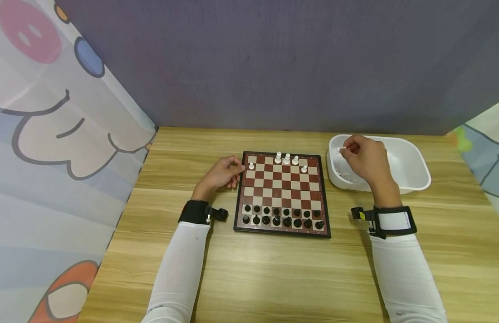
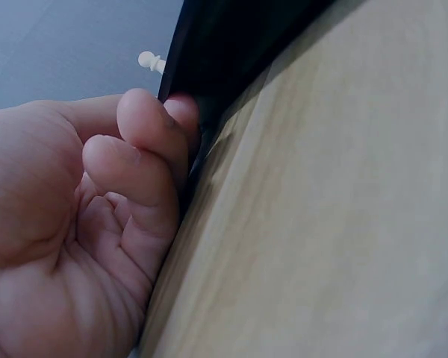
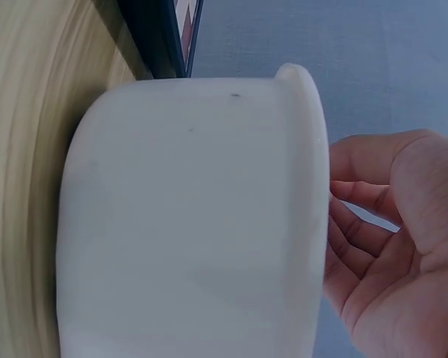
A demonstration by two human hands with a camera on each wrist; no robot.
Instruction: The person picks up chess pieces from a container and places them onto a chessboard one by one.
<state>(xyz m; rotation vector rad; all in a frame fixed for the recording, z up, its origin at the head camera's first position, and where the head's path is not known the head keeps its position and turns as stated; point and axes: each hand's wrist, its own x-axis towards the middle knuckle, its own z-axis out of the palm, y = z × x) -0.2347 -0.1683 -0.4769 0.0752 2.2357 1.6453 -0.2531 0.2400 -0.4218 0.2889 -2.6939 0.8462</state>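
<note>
A chessboard (image 1: 276, 193) lies unfolded on the table, with two rows of black pieces (image 1: 276, 220) along its near side. Toward the far side stand several white pieces (image 1: 287, 159), among them a white pawn (image 1: 251, 166) near the left corner. My left hand (image 1: 225, 172) holds the board's left edge, its fingers curled against the dark side (image 2: 231, 52) in the left wrist view. Over the left end of a white tub (image 1: 407, 154), my right hand (image 1: 367, 158) pinches a small white chess piece (image 1: 343, 148). In the right wrist view, the tub wall hides those fingertips.
Small white pieces (image 1: 346, 177) lie in the tub's near left corner. The tub stands right of the board on the wooden table (image 1: 273, 273). A grey panel (image 1: 273, 67) rises behind the table, and a cartoon-printed curtain (image 1: 63, 148) hangs at the left.
</note>
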